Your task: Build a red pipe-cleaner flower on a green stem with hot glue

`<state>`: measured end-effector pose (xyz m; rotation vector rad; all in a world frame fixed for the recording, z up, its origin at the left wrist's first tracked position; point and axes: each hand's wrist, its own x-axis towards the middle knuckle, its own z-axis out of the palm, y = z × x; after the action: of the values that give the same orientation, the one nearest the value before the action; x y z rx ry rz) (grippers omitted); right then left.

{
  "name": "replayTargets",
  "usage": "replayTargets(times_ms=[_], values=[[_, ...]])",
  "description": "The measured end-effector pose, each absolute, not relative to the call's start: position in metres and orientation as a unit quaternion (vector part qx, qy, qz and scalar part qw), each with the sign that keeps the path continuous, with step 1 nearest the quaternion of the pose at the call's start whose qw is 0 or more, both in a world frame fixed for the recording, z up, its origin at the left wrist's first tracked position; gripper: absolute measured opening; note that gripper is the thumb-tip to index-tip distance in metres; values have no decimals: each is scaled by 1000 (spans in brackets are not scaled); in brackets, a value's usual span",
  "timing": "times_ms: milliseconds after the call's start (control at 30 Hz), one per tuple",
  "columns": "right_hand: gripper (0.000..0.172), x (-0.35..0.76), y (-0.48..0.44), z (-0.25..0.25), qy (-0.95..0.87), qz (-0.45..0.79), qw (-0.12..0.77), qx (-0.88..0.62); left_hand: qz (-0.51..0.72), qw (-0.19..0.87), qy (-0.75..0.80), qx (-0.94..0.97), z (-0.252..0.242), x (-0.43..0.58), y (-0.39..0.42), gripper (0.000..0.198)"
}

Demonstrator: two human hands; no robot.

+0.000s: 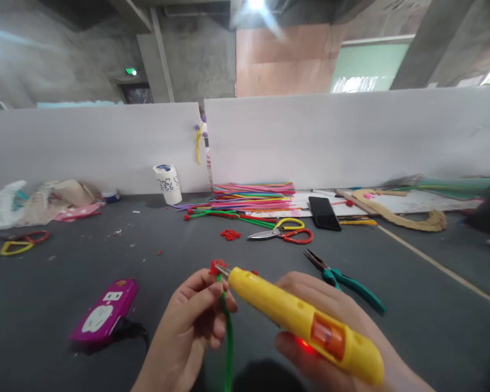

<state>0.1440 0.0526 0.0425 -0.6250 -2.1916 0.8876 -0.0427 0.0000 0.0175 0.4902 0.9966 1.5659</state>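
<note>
Pinching a green fuzzy stem (229, 351) just below a red fuzzy cluster (214, 267) between thumb and fingers of the left hand (188, 321), over the dark worktop (179, 245) and low in the middle of the view. Running down from that grasp toward the bottom edge with the stem's free length. Clasping a yellow hot glue gun (277, 300) with the fingers of the right hand (330, 299), partly hidden behind the body. Pointing up and left with the metal nozzle (224, 270), right at the cluster; cannot tell whether touching or just in front. Glowing red beneath the gun, near the right thumb.

Just beyond the hands, a small pile of red pieces (231, 234), next to scissors (280, 233) with yellow and red handles. To the right, green-handled needle-nose pliers (361, 292), and farther back a black smartphone (324, 212). Along the white partition (310, 141), a heap of coloured pipe cleaners (253, 200), with a white cup (168, 185) to the left. Nearer on the left, a magenta power strip (120, 296) with a black cable (133, 329); farther left, another pair of scissors (17, 248).
</note>
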Motion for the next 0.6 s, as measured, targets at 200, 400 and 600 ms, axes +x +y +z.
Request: replayTargets(times_ms=[200, 400, 600], values=[[24, 141, 44, 39, -900, 175, 327, -228, 681, 567, 416, 204, 19, -43, 0, 18], [26, 136, 46, 35, -900, 166, 329, -234, 677, 573, 415, 203, 19, -43, -1, 16], [27, 138, 46, 32, -903, 142, 335, -227, 675, 576, 414, 203, 18, -43, -1, 16]])
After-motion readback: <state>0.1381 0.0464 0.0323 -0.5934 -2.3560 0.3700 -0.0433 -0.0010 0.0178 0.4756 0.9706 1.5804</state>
